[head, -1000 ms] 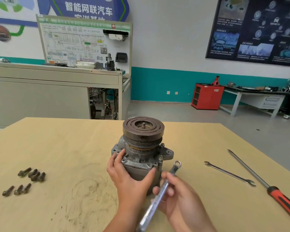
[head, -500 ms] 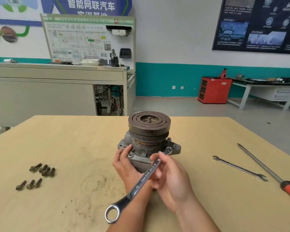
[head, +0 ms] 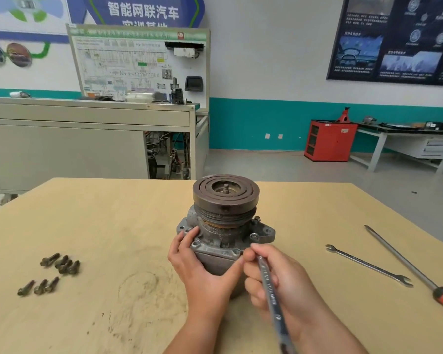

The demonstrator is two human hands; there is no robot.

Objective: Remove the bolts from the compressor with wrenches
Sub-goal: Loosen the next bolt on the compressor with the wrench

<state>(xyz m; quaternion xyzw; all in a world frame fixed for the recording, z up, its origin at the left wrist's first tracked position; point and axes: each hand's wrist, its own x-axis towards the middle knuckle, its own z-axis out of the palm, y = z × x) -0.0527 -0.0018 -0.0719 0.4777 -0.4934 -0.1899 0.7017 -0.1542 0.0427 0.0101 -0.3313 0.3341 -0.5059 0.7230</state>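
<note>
The compressor (head: pixel 225 215) stands upright on the wooden table (head: pixel 100 221), its dark grooved pulley on top. My left hand (head: pixel 202 272) grips the near left side of its grey body. My right hand (head: pixel 274 279) holds a silver wrench (head: pixel 270 292) by the shaft; the working end is hidden behind my fingers at the flange's near right corner. A bolt (head: pixel 257 219) sticks up on the right flange behind the pulley. Several removed bolts (head: pixel 60 263) lie in two groups at the left.
A slim open-ended wrench (head: pixel 368 265) and a long screwdriver with a red handle (head: pixel 414 269) lie on the table to the right. Beyond the table stand a grey training bench (head: pixel 87 139), a red cabinet (head: pixel 330 140) and a white workbench (head: pixel 407 146).
The wrench swung round in my right hand: its long end went from pointing down-left to running straight toward me. My left hand kept its hold on the compressor.
</note>
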